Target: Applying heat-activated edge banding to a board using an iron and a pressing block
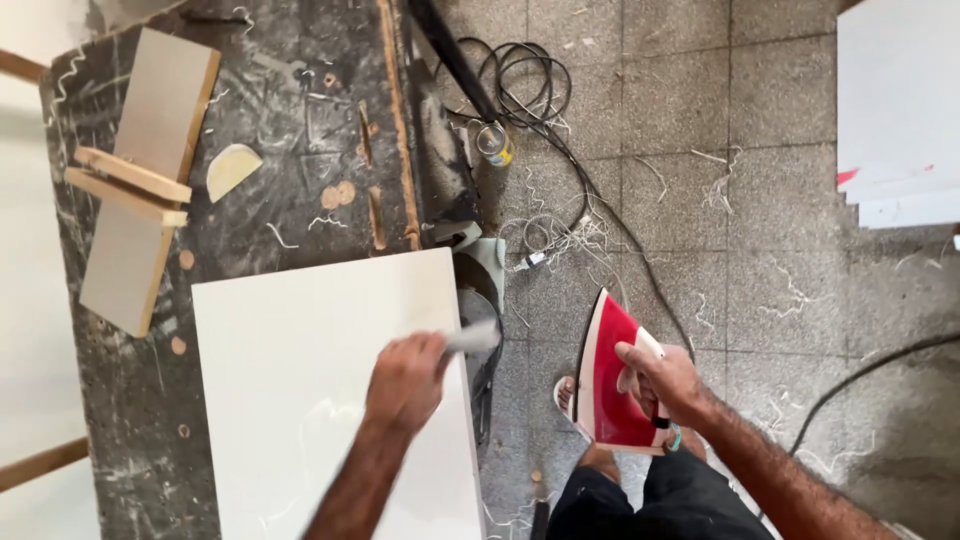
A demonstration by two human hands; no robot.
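Right hand (662,385): fingers closed around red iron (612,375), held away over floor, apart from panel.
Left hand (405,380): fingers gripping pale strip (472,337) at white panel (300,370) edge, on surface (290,150).

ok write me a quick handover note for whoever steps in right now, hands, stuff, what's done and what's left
Left hand: pressing a small pale strip against the right edge of the white rectangular panel.
Right hand: gripping the red and white clothes iron, held off the bench over the floor.
The panel lies flat on the dark scarred workbench.
Done: strip placed at the edge.
Left: the iron has not met the edge yet.
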